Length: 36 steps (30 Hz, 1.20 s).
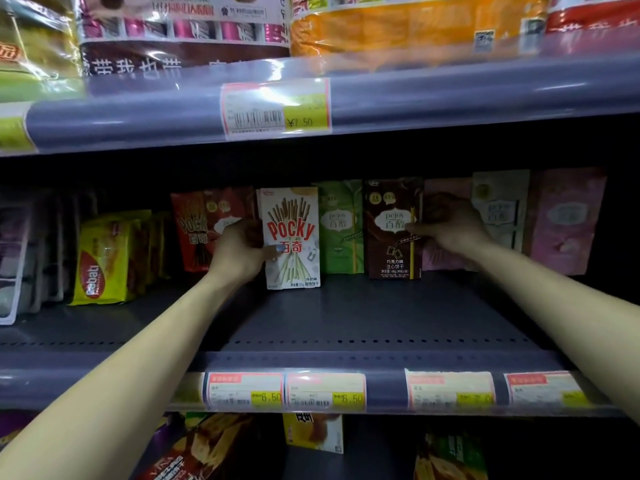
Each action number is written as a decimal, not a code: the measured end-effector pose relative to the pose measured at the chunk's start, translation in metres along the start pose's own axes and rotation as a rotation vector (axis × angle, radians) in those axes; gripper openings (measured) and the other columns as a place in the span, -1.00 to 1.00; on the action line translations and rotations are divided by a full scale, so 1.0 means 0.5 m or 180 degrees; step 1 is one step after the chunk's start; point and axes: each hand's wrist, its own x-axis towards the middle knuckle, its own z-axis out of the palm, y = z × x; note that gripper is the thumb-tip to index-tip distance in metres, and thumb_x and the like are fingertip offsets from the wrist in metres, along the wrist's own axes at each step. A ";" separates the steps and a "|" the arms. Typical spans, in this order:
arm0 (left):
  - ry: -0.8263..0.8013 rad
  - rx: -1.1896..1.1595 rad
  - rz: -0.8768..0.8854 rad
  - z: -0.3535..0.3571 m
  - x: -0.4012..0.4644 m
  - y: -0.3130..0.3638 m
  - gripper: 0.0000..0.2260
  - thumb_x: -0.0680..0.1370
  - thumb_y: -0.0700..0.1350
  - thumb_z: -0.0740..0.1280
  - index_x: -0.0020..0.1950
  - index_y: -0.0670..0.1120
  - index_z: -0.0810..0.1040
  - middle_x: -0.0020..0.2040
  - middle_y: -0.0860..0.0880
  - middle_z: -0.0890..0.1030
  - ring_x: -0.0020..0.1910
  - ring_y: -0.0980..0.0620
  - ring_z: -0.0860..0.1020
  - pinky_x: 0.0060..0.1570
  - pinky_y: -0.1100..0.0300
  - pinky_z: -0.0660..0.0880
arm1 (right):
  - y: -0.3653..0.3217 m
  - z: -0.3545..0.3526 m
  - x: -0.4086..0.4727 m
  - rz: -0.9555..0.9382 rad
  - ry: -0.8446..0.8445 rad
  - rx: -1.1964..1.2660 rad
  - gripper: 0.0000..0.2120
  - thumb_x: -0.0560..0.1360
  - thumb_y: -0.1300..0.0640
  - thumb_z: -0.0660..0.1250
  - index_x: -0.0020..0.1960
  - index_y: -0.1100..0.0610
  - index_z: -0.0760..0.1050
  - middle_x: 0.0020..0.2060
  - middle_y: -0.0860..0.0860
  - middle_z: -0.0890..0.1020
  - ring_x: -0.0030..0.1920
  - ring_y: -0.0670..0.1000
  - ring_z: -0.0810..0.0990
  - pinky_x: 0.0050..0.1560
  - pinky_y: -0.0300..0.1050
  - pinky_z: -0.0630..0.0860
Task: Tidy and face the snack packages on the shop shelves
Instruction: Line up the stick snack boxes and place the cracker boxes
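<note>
My left hand (240, 249) grips the left edge of a white Pocky box (292, 237), thumb across its front; the box stands upright, forward of its row. My right hand (446, 225) holds the right edge of a brown Pejoy box (393, 230), which also stands upright. Between them a green Pejoy box (341, 226) sits further back. A red Pocky box (194, 230) stands behind my left hand. Pink boxes (568, 220) and a pale grey-green box (500, 206) line the back to the right.
Yellow bagged snacks (104, 261) lean at the left. The grey middle shelf (346, 317) has bare floor in front of the boxes, with price tags (284, 391) along its lip. Large packs (398, 26) fill the upper shelf; more boxes (313, 433) show below.
</note>
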 end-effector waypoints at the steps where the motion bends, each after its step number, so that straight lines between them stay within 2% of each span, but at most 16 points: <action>1: 0.0012 0.0020 0.0021 0.001 0.001 -0.003 -0.71 0.42 -0.28 0.48 0.08 -0.11 0.53 0.00 -0.02 0.62 -0.07 0.07 0.59 -0.18 0.34 0.51 | 0.001 0.001 0.002 -0.0039 0.0011 -0.0091 -0.47 0.29 0.22 0.55 0.23 0.23 0.49 0.14 0.12 0.63 0.13 0.08 0.60 0.20 0.04 0.52; 6: 0.0096 0.0195 0.0047 -0.003 0.008 -0.016 -0.67 0.41 -0.25 0.49 0.13 -0.12 0.52 0.10 -0.10 0.64 0.03 -0.01 0.61 0.03 0.08 0.56 | 0.001 0.008 0.009 -0.0236 0.0108 -0.0485 -0.50 0.32 0.18 0.54 0.22 0.25 0.52 0.16 0.12 0.62 0.14 0.07 0.59 0.04 -0.17 0.46; 9: 0.0186 0.0296 0.0012 -0.004 0.012 -0.023 -0.65 0.40 -0.21 0.51 0.10 -0.10 0.47 0.11 -0.09 0.64 0.06 -0.04 0.61 0.07 0.00 0.57 | 0.009 0.014 0.014 -0.0216 0.0171 -0.0576 -0.51 0.34 0.15 0.53 0.22 0.24 0.52 0.17 0.10 0.61 0.15 0.08 0.58 0.04 -0.15 0.48; 12: 0.0203 0.0332 -0.0042 -0.005 0.014 -0.027 -0.56 0.39 -0.17 0.53 0.21 -0.17 0.47 0.13 -0.09 0.64 0.08 -0.04 0.62 0.06 0.01 0.58 | 0.014 0.016 0.016 -0.0159 0.0205 -0.0589 -0.53 0.35 0.12 0.52 0.21 0.23 0.52 0.15 0.11 0.62 0.12 0.10 0.60 0.14 0.05 0.54; 15: 0.0215 0.0334 -0.0019 -0.004 0.013 -0.027 -0.54 0.39 -0.16 0.53 0.23 -0.16 0.48 0.13 -0.09 0.64 0.08 -0.04 0.62 0.05 0.05 0.57 | 0.015 0.022 0.015 -0.0136 0.0254 -0.0563 -0.54 0.36 0.12 0.51 0.20 0.21 0.51 0.11 0.13 0.64 0.11 0.11 0.61 0.15 0.09 0.53; 22: 0.0227 0.0402 0.0079 -0.004 0.007 -0.026 -0.59 0.40 -0.14 0.52 0.21 -0.12 0.52 0.14 -0.08 0.64 0.09 -0.04 0.62 0.10 -0.07 0.57 | 0.013 0.028 0.012 -0.0107 0.0368 -0.0657 -0.56 0.37 0.10 0.51 0.18 0.22 0.50 0.09 0.13 0.64 0.11 0.12 0.60 0.12 -0.01 0.53; 36: 0.0210 0.0641 0.0031 -0.003 -0.002 -0.019 -0.60 0.39 -0.11 0.53 0.17 -0.14 0.53 0.15 -0.09 0.64 0.12 -0.05 0.60 0.11 0.03 0.55 | 0.010 0.033 0.001 -0.0203 0.0396 -0.0709 -0.60 0.42 0.09 0.46 0.17 0.24 0.48 0.09 0.16 0.63 0.11 0.14 0.58 -0.03 -0.17 0.43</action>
